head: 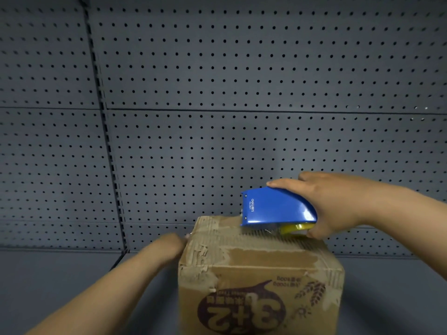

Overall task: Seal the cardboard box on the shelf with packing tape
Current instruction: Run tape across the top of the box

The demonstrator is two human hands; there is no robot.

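A worn brown cardboard box (261, 276) with torn surface paper and upside-down print stands on the grey shelf, low and centre-right. My right hand (331, 204) grips a blue tape dispenser (275, 207) that rests on the far top edge of the box, its yellowish tape roll (296, 228) showing underneath. My left hand (173, 244) is blurred and reaches along the box's left side near its far upper corner. Its fingers are hidden behind the box, so whether they grip it is unclear.
A dark grey pegboard back wall (217, 93) rises right behind the box, with a vertical slotted upright (106, 131) at the left. The grey shelf surface (60, 274) extends to the left and right of the box.
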